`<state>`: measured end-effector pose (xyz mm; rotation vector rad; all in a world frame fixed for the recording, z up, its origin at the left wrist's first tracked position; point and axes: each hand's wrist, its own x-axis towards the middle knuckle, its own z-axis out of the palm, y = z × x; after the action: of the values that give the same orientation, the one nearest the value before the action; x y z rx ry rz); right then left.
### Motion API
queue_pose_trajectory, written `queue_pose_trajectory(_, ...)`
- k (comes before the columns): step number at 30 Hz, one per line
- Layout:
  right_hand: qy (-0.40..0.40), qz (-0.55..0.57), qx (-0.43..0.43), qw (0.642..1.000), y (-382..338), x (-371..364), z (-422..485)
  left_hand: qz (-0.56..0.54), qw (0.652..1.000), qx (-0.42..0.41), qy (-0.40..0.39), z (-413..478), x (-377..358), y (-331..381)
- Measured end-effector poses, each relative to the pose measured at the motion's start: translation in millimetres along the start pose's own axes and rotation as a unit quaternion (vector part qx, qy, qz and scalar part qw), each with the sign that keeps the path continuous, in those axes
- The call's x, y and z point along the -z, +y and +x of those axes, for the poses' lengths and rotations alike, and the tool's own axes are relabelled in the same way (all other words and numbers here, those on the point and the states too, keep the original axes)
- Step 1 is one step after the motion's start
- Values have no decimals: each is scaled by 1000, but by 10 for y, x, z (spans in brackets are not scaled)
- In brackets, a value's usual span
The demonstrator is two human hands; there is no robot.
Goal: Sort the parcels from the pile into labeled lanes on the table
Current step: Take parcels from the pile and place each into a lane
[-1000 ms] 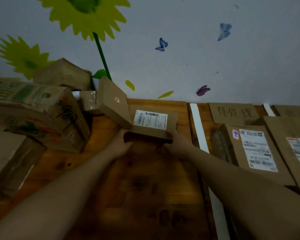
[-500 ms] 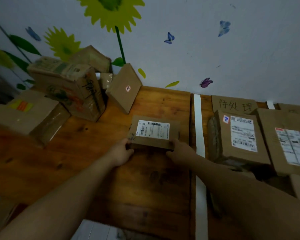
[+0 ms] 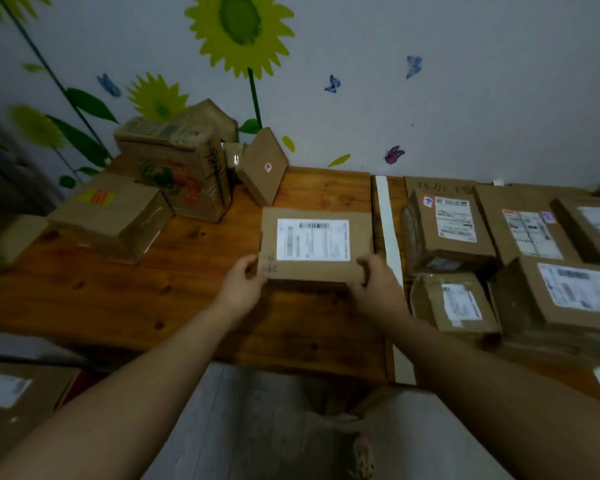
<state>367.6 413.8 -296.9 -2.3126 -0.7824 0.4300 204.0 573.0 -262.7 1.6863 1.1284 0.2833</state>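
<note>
A flat brown parcel [image 3: 357, 237] with a white shipping label faces up, lifted and tilted towards me over the wooden table [image 3: 118, 292]. My left hand [image 3: 245, 287] grips its near left corner and my right hand [image 3: 376, 282] grips its near right corner. The pile [image 3: 184, 174] of several cardboard boxes stands at the back left against the wall. A white tape strip [image 3: 388, 230] marks a lane edge just right of the held parcel. Several labelled parcels [image 3: 451, 230] lie in the lanes beyond it, under a handwritten cardboard sign [image 3: 440, 186].
A thin parcel [image 3: 262, 166] leans against the pile near the wall. A low box [image 3: 111, 216] sits at the pile's front left. Another box [image 3: 18, 403] stands on the floor below the table's left edge. The table's near edge runs across the middle.
Both hands have pulled the parcel back from the pile towards me and raised it, its label now turned up to my view. My view has backed away from the table.
</note>
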Motion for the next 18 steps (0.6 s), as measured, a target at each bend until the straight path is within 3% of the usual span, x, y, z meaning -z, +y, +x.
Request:
queue_pose_trajectory(3, 90, 110, 8, 990, -313, 354, -263, -128, 989, -66, 26, -266, 213, 363)
queue_pose_trajectory(6, 163, 181, 49, 969, -552, 726, -500, -155, 979, -130, 32, -529, 387, 706)
queue_pose_trajectory(12, 234, 200, 99, 946, -766, 1424, -1001, -191, 954, -228, 26, -1059, 376, 1208)
queue_pose_trajectory(18, 280, 176, 46, 943, -263, 2159, -1498, -221, 945, -235, -57, -1530, -340, 1576)
